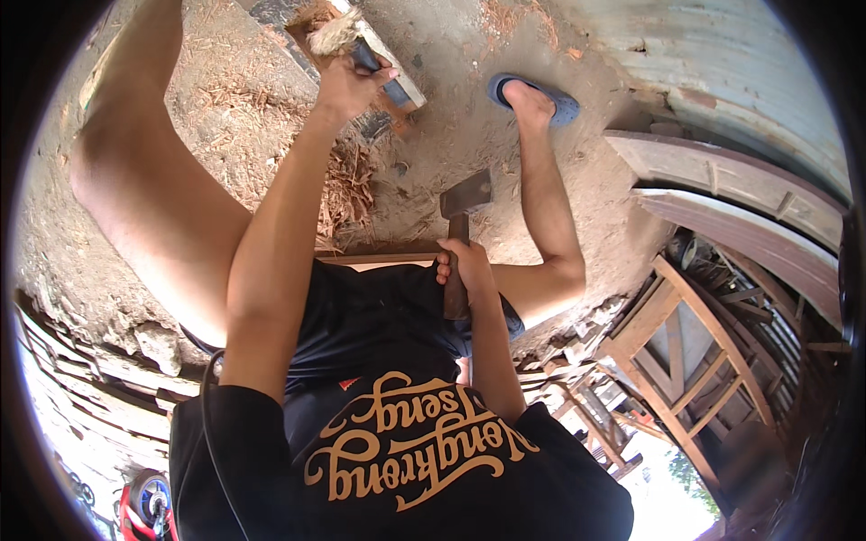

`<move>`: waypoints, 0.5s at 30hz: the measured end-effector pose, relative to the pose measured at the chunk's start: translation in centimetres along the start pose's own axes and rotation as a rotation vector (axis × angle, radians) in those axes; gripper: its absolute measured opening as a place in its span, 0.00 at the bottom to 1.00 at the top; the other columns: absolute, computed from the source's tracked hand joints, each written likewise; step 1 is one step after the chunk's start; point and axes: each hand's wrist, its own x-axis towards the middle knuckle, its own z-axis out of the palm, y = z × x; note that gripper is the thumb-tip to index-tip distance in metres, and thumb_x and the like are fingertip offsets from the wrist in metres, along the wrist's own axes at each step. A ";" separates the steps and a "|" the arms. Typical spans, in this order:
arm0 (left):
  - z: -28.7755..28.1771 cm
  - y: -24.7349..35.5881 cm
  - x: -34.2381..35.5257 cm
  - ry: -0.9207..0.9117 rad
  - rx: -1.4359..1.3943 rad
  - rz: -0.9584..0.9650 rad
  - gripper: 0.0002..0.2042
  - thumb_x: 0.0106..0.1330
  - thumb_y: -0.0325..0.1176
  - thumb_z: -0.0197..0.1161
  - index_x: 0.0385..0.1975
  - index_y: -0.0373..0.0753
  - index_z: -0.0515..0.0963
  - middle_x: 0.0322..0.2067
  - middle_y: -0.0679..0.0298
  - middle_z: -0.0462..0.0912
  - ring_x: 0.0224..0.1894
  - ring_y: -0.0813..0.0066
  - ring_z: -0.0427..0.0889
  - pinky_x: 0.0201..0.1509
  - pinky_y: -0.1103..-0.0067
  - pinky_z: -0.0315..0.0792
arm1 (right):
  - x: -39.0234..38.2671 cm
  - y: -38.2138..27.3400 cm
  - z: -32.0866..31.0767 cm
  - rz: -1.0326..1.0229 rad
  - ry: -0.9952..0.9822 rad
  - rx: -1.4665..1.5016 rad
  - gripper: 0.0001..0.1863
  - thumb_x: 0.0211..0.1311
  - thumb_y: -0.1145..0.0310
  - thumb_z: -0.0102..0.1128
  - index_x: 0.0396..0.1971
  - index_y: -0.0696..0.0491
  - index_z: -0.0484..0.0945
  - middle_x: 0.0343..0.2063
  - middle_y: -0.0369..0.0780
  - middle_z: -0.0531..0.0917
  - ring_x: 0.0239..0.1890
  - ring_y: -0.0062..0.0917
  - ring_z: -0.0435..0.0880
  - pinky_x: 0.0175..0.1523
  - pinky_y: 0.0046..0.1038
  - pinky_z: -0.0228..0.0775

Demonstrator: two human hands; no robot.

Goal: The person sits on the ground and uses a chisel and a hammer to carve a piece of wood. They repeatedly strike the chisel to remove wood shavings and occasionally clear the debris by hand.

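Black shirt (550, 478) closest; hammer (465, 196) clenched in my right hand (466, 266)
Wood piece (409, 88) ahead-left of it, long axis slanting near-right; left hand (350, 88) nearer, fingers curled at it, grip unclear

The scene is viewed from the person's head, by the left of two fisheye cameras worn side by side, and is looked down on steeply. The black shirt (415, 505) is seen from closest, across the lower middle; the right hand (467, 268) is viewed from farther off, and the left hand (345, 90) from farther still, low over the ground (433, 135). A wide field is taken in: by the ground's right edge, long panels (667, 159) are bent into curves, and everything is ringed by a dark rim.
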 end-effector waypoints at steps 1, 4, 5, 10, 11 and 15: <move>-0.6 0.6 -0.1 -0.064 0.225 -0.009 0.18 0.63 0.45 0.69 0.30 0.33 0.78 0.20 0.59 0.83 0.38 0.74 0.87 0.47 0.74 0.79 | 0.8 0.9 -0.7 0.048 -0.027 0.081 0.08 0.62 0.69 0.60 0.33 0.55 0.70 0.19 0.36 0.72 0.16 0.19 0.69 0.22 0.26 0.66; 0.8 -0.2 -0.6 -0.075 0.230 0.025 0.14 0.63 0.44 0.70 0.37 0.39 0.82 0.34 0.61 0.86 0.37 0.74 0.84 0.48 0.78 0.79 | 2.6 1.6 -2.1 0.148 -0.136 0.355 0.08 0.64 0.68 0.58 0.34 0.54 0.70 0.20 0.36 0.72 0.17 0.19 0.67 0.24 0.25 0.64; 1.2 -0.5 -1.0 -0.050 0.273 0.024 0.13 0.63 0.42 0.71 0.39 0.40 0.83 0.36 0.64 0.87 0.35 0.76 0.84 0.46 0.80 0.79 | 3.0 1.2 -2.1 0.115 -0.119 0.352 0.08 0.64 0.68 0.58 0.34 0.55 0.70 0.20 0.36 0.72 0.17 0.19 0.67 0.23 0.25 0.65; 3.1 -2.1 -3.2 0.164 0.362 0.206 0.09 0.61 0.38 0.73 0.34 0.40 0.86 0.27 0.67 0.87 0.27 0.82 0.82 0.35 0.83 0.77 | 5.3 0.1 -1.7 -0.005 -0.026 0.274 0.08 0.62 0.69 0.58 0.30 0.57 0.72 0.19 0.37 0.73 0.17 0.23 0.73 0.23 0.28 0.69; 3.5 -2.0 -3.6 0.171 0.428 0.178 0.09 0.61 0.38 0.73 0.34 0.41 0.86 0.27 0.67 0.87 0.26 0.81 0.81 0.34 0.82 0.77 | 5.4 0.4 -1.8 0.000 -0.056 0.323 0.08 0.62 0.69 0.59 0.30 0.57 0.72 0.19 0.37 0.73 0.17 0.23 0.73 0.22 0.28 0.69; 3.7 -3.9 -2.8 0.220 0.530 0.294 0.13 0.61 0.41 0.72 0.33 0.37 0.85 0.25 0.65 0.86 0.22 0.79 0.80 0.26 0.80 0.75 | 5.7 0.8 -1.2 0.003 -0.151 0.395 0.08 0.62 0.69 0.59 0.30 0.58 0.72 0.20 0.38 0.75 0.17 0.23 0.74 0.21 0.28 0.69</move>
